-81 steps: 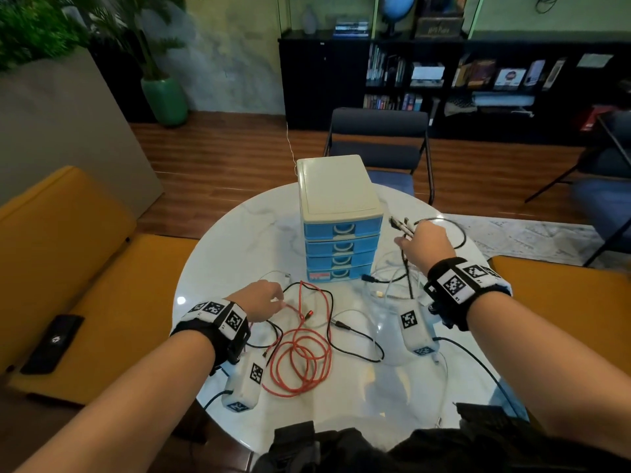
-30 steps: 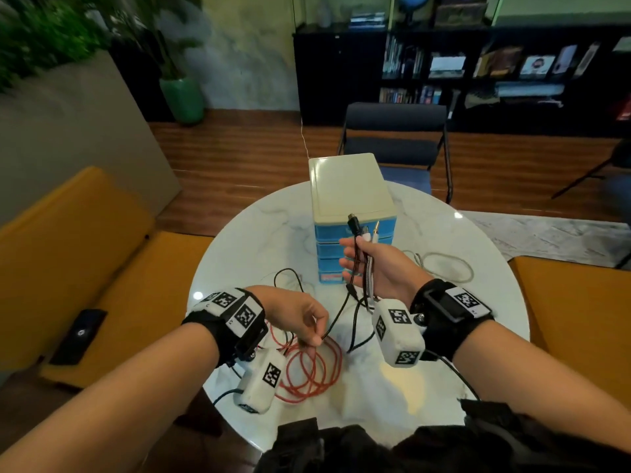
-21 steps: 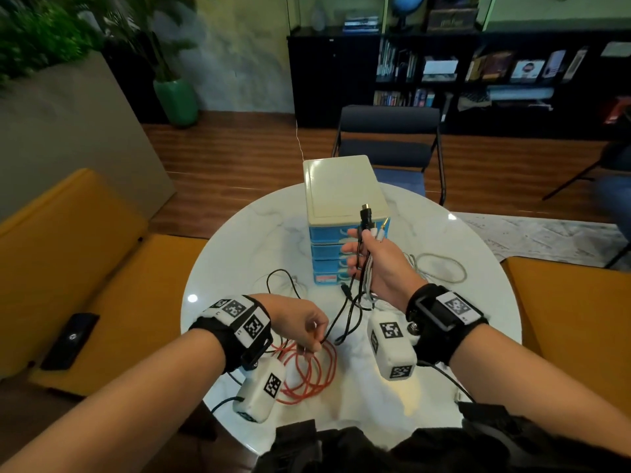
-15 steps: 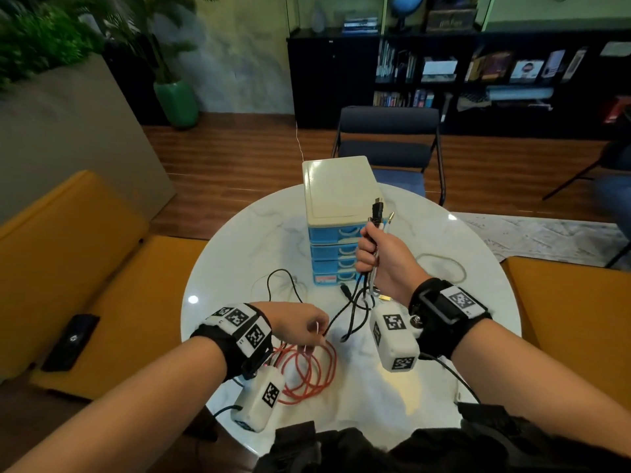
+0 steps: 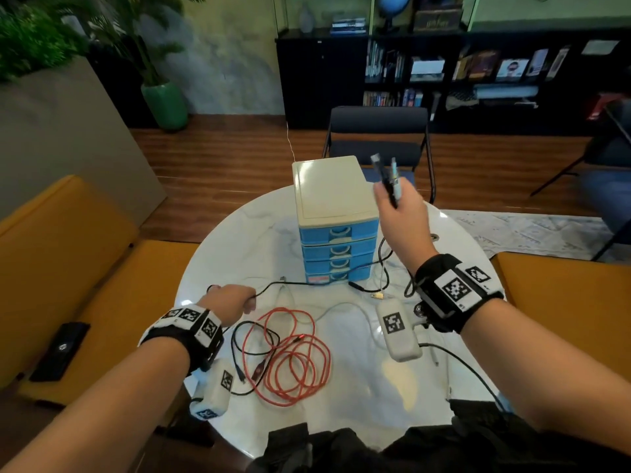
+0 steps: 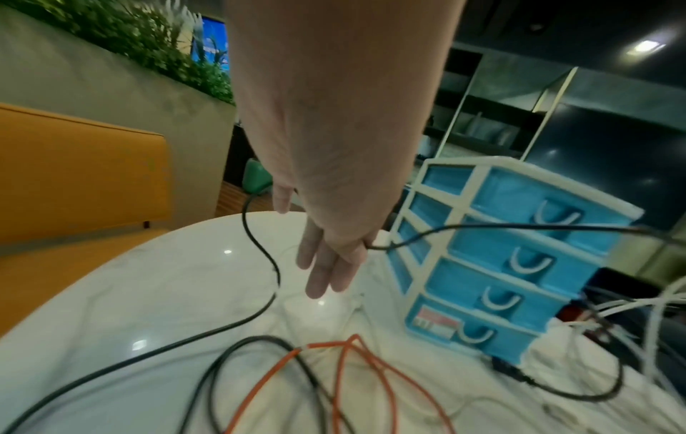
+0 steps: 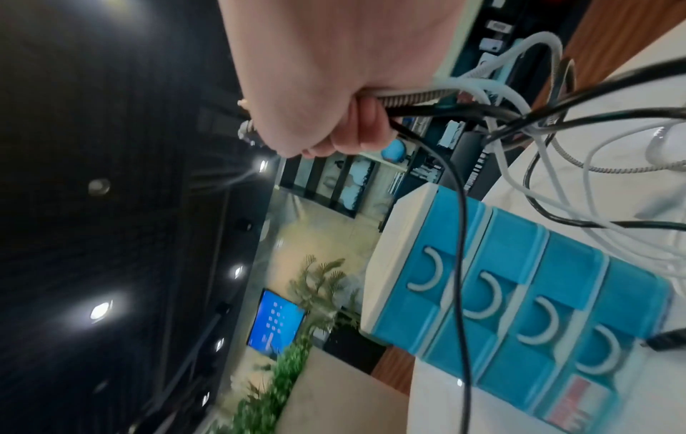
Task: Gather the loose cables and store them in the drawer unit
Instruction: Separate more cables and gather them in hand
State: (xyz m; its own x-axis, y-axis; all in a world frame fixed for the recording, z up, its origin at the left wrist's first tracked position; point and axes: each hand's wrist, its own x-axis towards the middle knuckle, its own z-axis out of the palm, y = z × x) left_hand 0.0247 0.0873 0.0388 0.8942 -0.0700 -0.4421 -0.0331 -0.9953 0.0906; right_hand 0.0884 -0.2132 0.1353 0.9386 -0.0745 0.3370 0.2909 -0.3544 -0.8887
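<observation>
The blue-and-cream drawer unit (image 5: 336,249) (image 6: 501,264) (image 7: 519,293) stands mid-table with all its drawers closed. My right hand (image 5: 397,203) (image 7: 334,129) is raised beside its top right corner and grips a bundle of cable ends (image 5: 387,175) (image 7: 445,108), black, white and braided. My left hand (image 5: 235,300) (image 6: 334,264) is low at the table's left and pinches a black cable (image 5: 283,285) (image 6: 501,227) that stretches past the unit's front toward the right hand. A red cable coil (image 5: 293,367) (image 6: 371,373) lies loose near me.
A second black loop (image 5: 252,339) and a white cable (image 5: 341,307) lie on the round marble table (image 5: 239,240). Yellow benches flank it, with a black phone (image 5: 61,349) on the left one. A dark chair (image 5: 375,138) stands behind the table.
My right hand has lifted the cable bundle up and to the right, level with the unit's top. My left hand has moved left, away from the red coil, drawing the black cable out.
</observation>
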